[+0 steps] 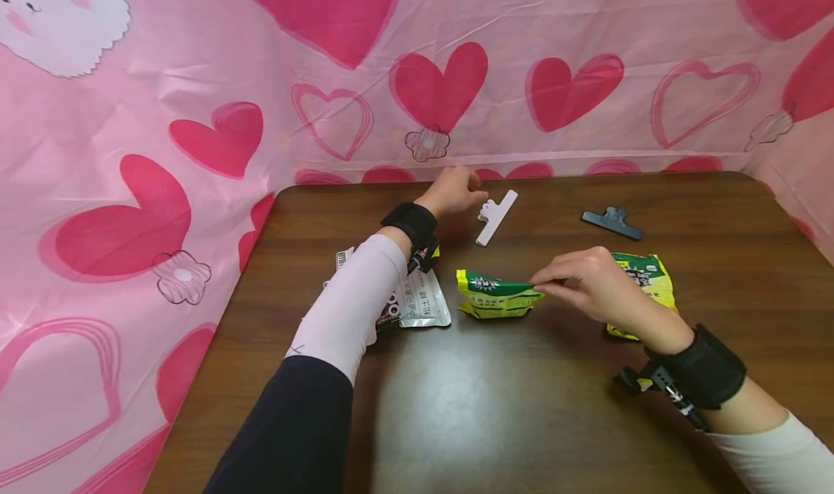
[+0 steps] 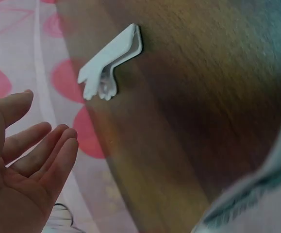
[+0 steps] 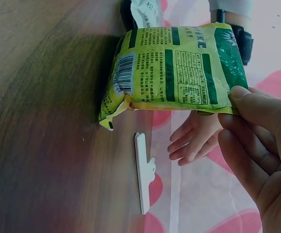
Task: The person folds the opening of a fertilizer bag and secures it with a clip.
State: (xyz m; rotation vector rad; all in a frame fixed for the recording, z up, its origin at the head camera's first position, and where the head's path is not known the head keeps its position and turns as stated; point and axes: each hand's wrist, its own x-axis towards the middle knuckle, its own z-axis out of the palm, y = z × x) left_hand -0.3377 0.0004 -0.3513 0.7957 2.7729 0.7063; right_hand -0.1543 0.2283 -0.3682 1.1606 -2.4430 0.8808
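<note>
My right hand (image 1: 589,284) pinches the sealed edge of a small yellow-green crinkled plastic snack packet (image 1: 498,295), thumb and fingertips (image 3: 247,104) pressed onto the seam. The packet is pillow-shaped and glossy, with a barcode and printed panels on its back; its lower edge rests on the table near the middle. A second yellow-green packet (image 1: 645,277) of the same kind lies flat just behind my right hand, partly hidden by it.

My left hand (image 1: 452,190) is spread and loose, fingers (image 2: 43,155) straight, palm bare, holding nothing. It hovers just beside a flat white plastic bag clip (image 1: 496,216), a long smooth bar with a scalloped grip end, lying near the far edge of the table. Hand and clip are apart.

A dark grey plastic bag clip (image 1: 612,222) lies well apart to the right, near the far edge. A silver foil pouch (image 1: 423,302) with dark printing lies flat under my left forearm, to the left of the held packet.

The table (image 1: 521,421) is dark brown wood-grain laminate, smooth with a slight sheen, corners rounded. Its near half is bare surface. A pink plastic sheet with red hearts (image 1: 195,117) closes off the far and left sides right at the table's edge.
</note>
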